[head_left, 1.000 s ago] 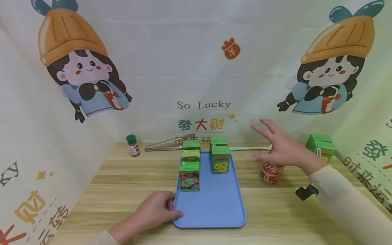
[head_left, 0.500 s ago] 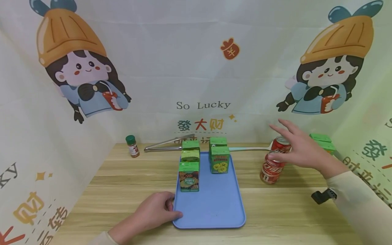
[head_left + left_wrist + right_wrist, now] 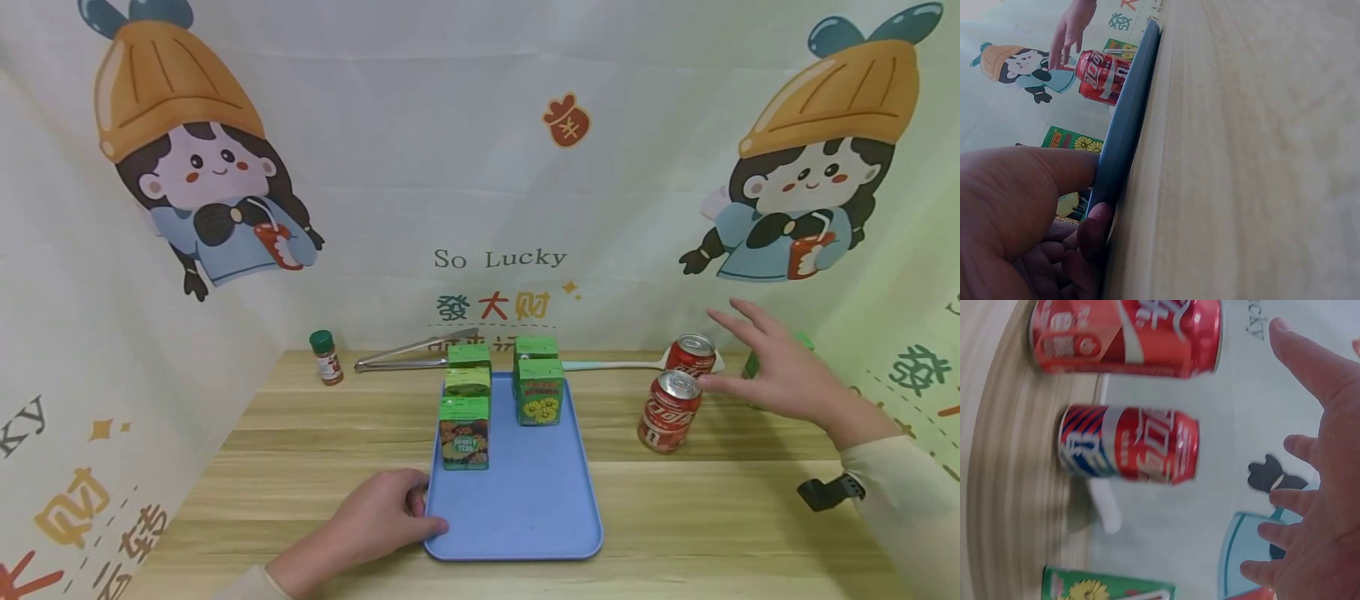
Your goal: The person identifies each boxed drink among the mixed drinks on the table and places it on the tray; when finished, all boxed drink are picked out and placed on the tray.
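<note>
My left hand (image 3: 386,508) pinches the left edge of a blue tray (image 3: 532,512), thumb on top and fingers curled beneath, as the left wrist view shows. Green drink cartons stand on the tray: a row at its left, with a brown-pictured carton (image 3: 465,440) in front, and two at the right, led by a carton with yellow flowers (image 3: 540,396). To the right of the tray stand two red cola cans, a front can (image 3: 669,417) and a rear can (image 3: 692,354). My right hand (image 3: 787,379) hovers empty beside them, fingers spread, partly hiding another green carton (image 3: 752,365).
Metal tongs (image 3: 405,364) lie behind the tray at the left, near a green-capped spice jar (image 3: 326,358). A long pale-handled utensil (image 3: 615,365) runs behind the cans. Printed cloth (image 3: 375,167) walls in the wooden table (image 3: 300,450) at the back and sides.
My right hand has moved right, from over the cans towards the green carton at the far right, uncovering both cans. The left hand and the tray have stayed put.
</note>
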Tool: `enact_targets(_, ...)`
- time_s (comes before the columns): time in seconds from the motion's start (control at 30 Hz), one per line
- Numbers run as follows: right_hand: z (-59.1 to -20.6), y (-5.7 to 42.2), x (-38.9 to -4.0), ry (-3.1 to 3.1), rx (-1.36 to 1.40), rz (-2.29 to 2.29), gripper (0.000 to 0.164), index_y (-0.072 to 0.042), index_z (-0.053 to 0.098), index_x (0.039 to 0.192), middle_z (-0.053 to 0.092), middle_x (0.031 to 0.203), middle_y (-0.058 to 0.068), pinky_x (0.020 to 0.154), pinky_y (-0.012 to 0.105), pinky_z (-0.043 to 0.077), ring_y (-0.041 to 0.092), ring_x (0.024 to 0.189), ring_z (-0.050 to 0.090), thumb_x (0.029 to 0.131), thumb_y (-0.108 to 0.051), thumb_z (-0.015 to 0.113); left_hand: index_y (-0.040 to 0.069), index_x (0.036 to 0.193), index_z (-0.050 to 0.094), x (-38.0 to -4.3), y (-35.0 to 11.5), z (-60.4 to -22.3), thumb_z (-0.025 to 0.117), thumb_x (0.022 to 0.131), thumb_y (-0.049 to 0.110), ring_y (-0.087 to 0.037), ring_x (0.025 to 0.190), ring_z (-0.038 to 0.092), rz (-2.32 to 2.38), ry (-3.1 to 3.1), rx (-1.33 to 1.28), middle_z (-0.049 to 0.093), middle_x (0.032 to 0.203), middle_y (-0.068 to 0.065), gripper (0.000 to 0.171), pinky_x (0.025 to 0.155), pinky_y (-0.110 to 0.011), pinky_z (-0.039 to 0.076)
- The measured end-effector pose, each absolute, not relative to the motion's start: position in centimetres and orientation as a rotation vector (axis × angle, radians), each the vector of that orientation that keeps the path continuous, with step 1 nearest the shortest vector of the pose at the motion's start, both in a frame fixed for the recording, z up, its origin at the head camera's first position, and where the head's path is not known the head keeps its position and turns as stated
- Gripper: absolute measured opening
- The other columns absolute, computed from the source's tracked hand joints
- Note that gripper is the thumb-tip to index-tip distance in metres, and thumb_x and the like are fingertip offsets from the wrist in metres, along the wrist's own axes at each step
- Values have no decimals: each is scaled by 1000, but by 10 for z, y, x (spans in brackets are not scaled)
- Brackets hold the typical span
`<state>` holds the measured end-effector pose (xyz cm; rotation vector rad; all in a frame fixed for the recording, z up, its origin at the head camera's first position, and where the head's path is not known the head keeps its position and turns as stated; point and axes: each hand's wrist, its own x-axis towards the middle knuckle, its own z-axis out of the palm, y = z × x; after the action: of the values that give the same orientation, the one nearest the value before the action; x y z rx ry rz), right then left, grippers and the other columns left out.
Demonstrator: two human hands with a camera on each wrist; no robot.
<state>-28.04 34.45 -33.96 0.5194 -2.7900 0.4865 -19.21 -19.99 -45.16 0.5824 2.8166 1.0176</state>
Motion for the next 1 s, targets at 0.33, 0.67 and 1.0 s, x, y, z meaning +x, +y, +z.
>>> enact_targets(0.33,-350,371,-281,-2775,484,456,102,-8,40,169,23,174,37,105,91,33,71,149,32,90,-49,90,15,93,69,-192,-200,-451,96,87,34,-7,62,52,1021,2822,593,59,73,10,34,58,-28,42)
enact_targets(0.67,-356,389,-281,-2793,423,431,105,-5,41,167,24,171,40,107,90,31,70,149,30,87,-49,92,16,91,68,-193,-200,-450,95,88,34,-6,62,51,1012,2823,602,59,72,10,33,58,-28,41)
enact_targets(1.0,-363,404,-284,-2812,377,381,106,-2,43,164,30,165,44,104,90,35,72,143,34,84,-51,93,16,90,67,-193,-199,-451,96,88,34,-6,61,50,1010,2820,605,58,71,10,34,57,-27,40)
